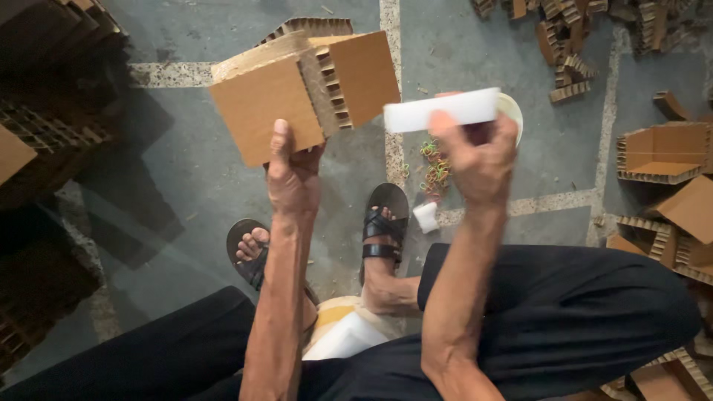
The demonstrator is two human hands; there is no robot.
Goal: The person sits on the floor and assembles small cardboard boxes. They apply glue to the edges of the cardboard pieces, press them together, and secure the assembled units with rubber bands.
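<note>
My left hand (291, 174) is closed on a folded honeycomb cardboard piece (304, 85), thumb pressed flat up its brown face, holding it above the grey concrete floor (186, 178). My right hand (479, 160) grips a white foam block (442, 110) in curled fingers, just beside the cardboard's right edge. Below, I see coloured rubber bands (434, 167) on the floor between 2 sandalled feet (382, 230) and cardboard scraps (661, 152) toward the right edge.
</note>
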